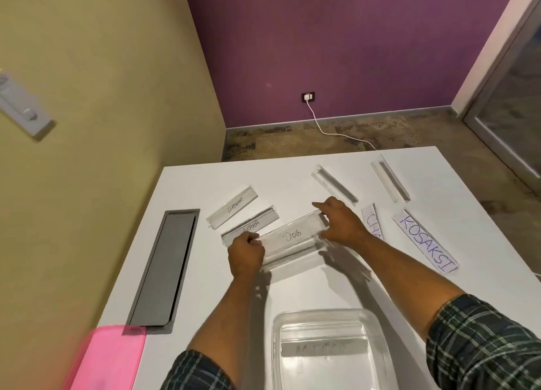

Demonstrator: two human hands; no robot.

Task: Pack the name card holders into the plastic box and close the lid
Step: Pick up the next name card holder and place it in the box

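Left hand point(246, 253) is curled round the left end of the clear acrylic name card holder marked DOG point(292, 237), right hand point(341, 222) clamps its other end. The clear rectangular plastic box point(330, 351) sits nearer than DOG (one holder already inside, label blurry). Left of DOG: the ELEPHANT holder point(232, 207) and ALPHA holder point(248, 227). Right of it: the KOSAKSI card point(424, 241).
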